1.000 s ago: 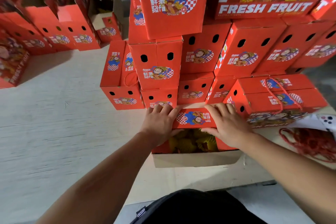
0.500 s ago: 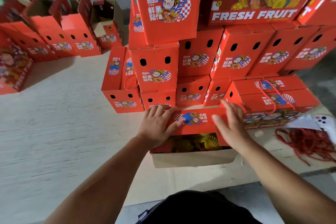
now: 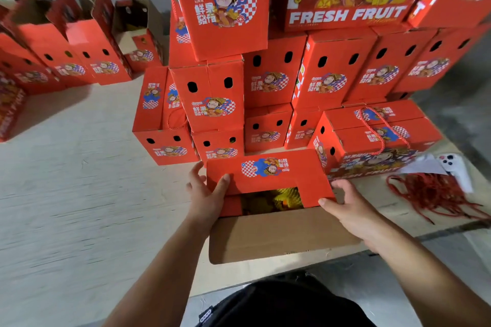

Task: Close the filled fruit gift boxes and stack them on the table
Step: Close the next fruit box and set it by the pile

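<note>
Your open gift box sits at the near edge of the tabletop, right in front of you, with its far red flap folded down over the opening and its near brown flap lying out toward you. Through the gap between them yellow fruit shows inside. Your left hand is at the left end of the red flap: the thumb is pressed on top of the flap near its near edge, and the other fingers are spread along the box's left side, so your grip there is a loose pinch on the flap. Your right hand is at the right end, where the red side flap turns down; the thumb tip touches that flap's near corner and the fingers curl around behind its right edge, a light grip on the flap, not a tight fist. Just beyond the box the stack of closed boxes rises in rows, with one closed box with a rope handle just to the far right. A heap of red cords and a white phone lie on the right of the tabletop, and a row of open boxes stands far left.
</note>
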{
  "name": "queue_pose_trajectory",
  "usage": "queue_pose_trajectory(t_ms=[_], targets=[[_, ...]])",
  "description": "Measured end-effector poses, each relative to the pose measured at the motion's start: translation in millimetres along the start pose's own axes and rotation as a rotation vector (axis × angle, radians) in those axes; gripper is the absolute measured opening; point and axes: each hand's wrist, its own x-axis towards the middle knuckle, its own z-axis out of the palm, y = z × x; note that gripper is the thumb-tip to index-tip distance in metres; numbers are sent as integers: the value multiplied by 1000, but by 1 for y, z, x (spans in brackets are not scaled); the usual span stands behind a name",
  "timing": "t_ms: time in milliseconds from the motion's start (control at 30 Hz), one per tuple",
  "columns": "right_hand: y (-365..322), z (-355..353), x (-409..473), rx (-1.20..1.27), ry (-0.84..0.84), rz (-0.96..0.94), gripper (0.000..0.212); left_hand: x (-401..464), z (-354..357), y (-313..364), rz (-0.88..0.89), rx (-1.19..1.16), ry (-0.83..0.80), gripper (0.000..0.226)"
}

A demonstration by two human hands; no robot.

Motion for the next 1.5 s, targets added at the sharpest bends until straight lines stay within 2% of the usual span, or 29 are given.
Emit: queue_pose_trajectory(t_ms=[100,167,200,233,267,333,400,433,500,567,633,700,800,833,867,933,967,1033,1067,1133,1167,1200,1267,1300,1433,1500], targets=[[8,-6,-15,155,22,-73,37,1,-5,-3,234,151,-30,38],[17,-14,-23,265,-80,-145,50,3,-13,-1,218,119,-137,20],[21,-18,-27,375,-161,-131,53,4,-19,0,211,106,-187,18],[26,-22,-29,353,-207,-134,53,5,-26,1,219,106,-235,18],[30,-25,-29,294,-227,-159,55,7,-34,1,245,123,-277,19],[29,-29,-28,38,-319,-207,75,9,-47,-1,339,209,-328,25],[24,-36,-23,-365,-379,-270,92,14,-53,-3,454,404,-325,37],[22,-39,-20,-577,-340,-333,101,17,-53,-2,508,519,-302,43],[23,-44,-12,-867,-121,-480,113,23,-50,7,549,661,-287,52],[23,-48,-6,-942,-8,-604,114,29,-48,17,509,688,-332,60],[22,-49,-1,-876,-83,-716,105,31,-48,20,489,663,-364,69],[16,-41,2,-597,-129,-778,62,29,-46,22,455,631,-395,67],[-1,-14,7,-96,6,-585,32,27,-40,21,382,388,-450,43],[-9,-4,13,1,84,-534,28,25,-40,22,311,248,-446,33],[-14,6,19,59,147,-491,33,22,-40,23,217,123,-448,30],[-20,22,31,-34,333,-476,57,18,-41,25,41,-65,-455,57],[-22,29,36,-215,438,-540,54,17,-40,25,9,-96,-436,66],[-20,40,39,-556,563,-763,41,14,-34,26,126,38,-284,68],[-17,41,38,-639,553,-844,49,12,-31,23,278,227,-166,64],[-11,40,34,-741,467,-853,83,7,-22,15,667,652,-31,55],[-8,37,32,-808,422,-842,101,3,-17,12,795,776,-51,59],[-5,33,31,-873,384,-835,116,-2,-12,8,857,854,-81,72],[-8,24,29,-958,330,-803,128,-8,-8,1,900,933,-87,98],[-13,21,29,-974,312,-799,127,-9,-8,0,922,936,-69,103],[-22,21,28,-941,298,-925,92,-11,-9,7,931,977,-93,108],[-21,25,24,-917,282,-868,93,-13,-6,12,914,1046,-99,108]])
